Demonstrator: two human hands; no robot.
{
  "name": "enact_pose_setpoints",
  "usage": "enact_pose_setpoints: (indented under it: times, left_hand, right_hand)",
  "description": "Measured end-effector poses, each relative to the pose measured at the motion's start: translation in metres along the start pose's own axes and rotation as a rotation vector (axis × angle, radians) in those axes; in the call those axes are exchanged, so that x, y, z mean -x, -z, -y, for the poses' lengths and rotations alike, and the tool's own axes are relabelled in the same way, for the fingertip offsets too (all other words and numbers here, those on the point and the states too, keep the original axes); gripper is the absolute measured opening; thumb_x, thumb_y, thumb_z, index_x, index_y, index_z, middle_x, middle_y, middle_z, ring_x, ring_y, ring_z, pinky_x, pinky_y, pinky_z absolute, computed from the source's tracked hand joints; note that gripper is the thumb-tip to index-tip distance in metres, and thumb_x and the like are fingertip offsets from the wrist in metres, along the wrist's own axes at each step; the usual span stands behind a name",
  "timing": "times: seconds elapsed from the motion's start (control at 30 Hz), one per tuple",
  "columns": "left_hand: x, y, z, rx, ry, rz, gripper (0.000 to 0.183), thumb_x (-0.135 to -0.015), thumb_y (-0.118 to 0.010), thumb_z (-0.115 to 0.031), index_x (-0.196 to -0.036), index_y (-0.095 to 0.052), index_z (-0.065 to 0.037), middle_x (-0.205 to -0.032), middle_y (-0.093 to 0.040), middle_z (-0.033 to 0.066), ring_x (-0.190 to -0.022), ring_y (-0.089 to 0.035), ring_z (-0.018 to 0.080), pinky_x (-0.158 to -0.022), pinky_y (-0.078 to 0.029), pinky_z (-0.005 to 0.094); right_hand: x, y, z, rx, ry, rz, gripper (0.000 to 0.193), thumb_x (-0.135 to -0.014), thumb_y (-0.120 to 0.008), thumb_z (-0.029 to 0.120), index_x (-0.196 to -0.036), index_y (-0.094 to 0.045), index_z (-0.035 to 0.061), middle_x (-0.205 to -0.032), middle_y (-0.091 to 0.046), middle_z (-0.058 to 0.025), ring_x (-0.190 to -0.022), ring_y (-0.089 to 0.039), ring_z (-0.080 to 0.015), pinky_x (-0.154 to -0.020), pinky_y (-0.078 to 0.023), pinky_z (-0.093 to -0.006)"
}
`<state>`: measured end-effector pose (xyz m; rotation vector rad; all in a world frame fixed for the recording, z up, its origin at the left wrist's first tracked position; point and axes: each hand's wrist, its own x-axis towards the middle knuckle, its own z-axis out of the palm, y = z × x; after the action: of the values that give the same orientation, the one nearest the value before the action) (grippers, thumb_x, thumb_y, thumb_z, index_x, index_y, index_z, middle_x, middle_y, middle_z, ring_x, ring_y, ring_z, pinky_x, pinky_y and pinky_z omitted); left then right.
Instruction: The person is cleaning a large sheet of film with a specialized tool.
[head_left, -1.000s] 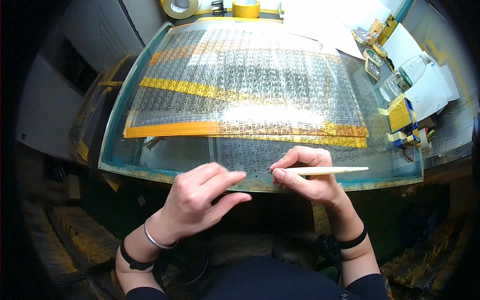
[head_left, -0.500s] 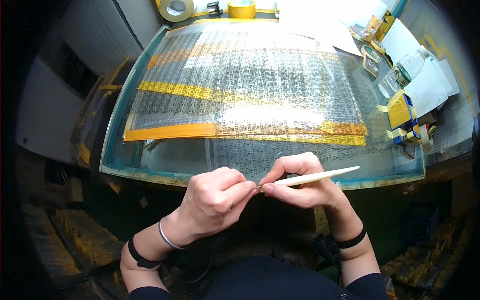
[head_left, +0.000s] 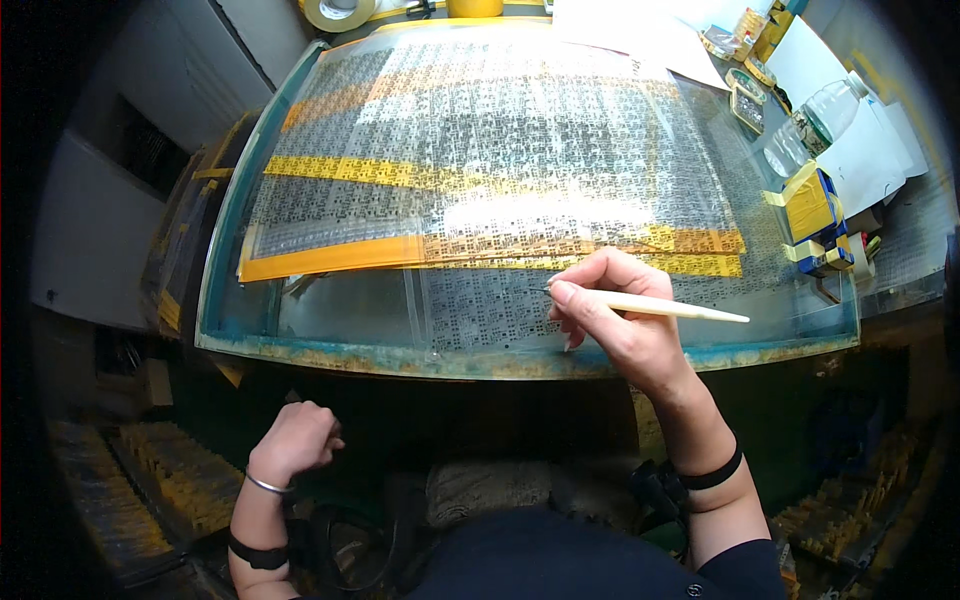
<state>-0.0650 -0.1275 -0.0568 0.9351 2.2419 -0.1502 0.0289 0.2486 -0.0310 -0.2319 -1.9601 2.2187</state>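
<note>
A slim, cream-coloured brush-like tool (head_left: pixel 680 306) with a small dark tip is pinched in my right hand (head_left: pixel 625 315). Its handle points right, and the tip is near the front of a printed clear film sheet (head_left: pixel 490 315), just over a teal-edged frame (head_left: pixel 480 365). Whether the tip touches the film, I cannot tell. Low on the left, away from the frame, my left hand (head_left: pixel 298 440) is closed with the fingers curled under. What is in it, if anything, is hidden. More patterned film sheets (head_left: pixel 480 130) with yellow and orange strips lie stacked on the frame.
At the right stand a tape dispenser (head_left: pixel 815 215) in blue and yellow, a clear bottle (head_left: pixel 825 120) and white paper (head_left: pixel 855 165). Tape rolls (head_left: pixel 340 12) sit at the far edge. Bundled yellow-edged pieces (head_left: pixel 175 475) lie low on the left.
My hands were together at the frame's front edge, fingertips meeting at the tool's tip. The left has let go and dropped back left; the right has moved forward over the film with the tool.
</note>
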Motion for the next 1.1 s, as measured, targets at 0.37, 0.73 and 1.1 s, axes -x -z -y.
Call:
enact_pose_setpoints:
  times: [0.37, 0.73, 1.1]
  left_hand:
    - [-0.007, -0.03, 0.023, -0.022, 0.165, -0.054, 0.022, -0.078, -0.072, -0.022, -0.09, -0.072, -0.003, -0.091, -0.069, 0.0207, -0.088, -0.066, 0.0385, -0.076, -0.053, 0.0453]
    - [0.007, 0.047, -0.033, 0.548, -0.373, -0.04, 0.052, -0.078, -0.08, -0.011, -0.125, -0.06, -0.001, -0.095, -0.072, 0.0175, -0.087, -0.07, 0.0331, -0.081, -0.055, 0.0374]
    - [-0.056, 0.089, -0.073, 0.638, -0.526, -1.049, 0.031, -0.086, -0.063, 0.007, -0.113, -0.07, -0.005, -0.112, -0.071, 0.0128, -0.108, -0.066, 0.0264, -0.098, -0.048, 0.0382]
  right_hand:
    - [0.0, -0.003, -0.002, 0.168, 0.016, 0.01, 0.012, -0.09, -0.071, 0.01, -0.091, -0.068, -0.0008, -0.076, -0.067, -0.001, -0.07, -0.058, -0.0038, -0.061, -0.047, -0.021]
    - [0.0, -0.004, -0.003, 0.24, 0.058, 0.025, 0.012, -0.089, -0.072, 0.01, -0.092, -0.069, -0.0011, -0.075, -0.066, 0.0002, -0.069, -0.056, -0.0028, -0.06, -0.045, -0.0206]
    - [0.003, -0.009, 0.007, -0.019, 0.047, -0.025, 0.021, -0.101, -0.058, 0.018, -0.108, -0.063, -0.0021, -0.092, -0.07, -0.0092, -0.085, -0.066, -0.0121, -0.076, -0.053, -0.0261]
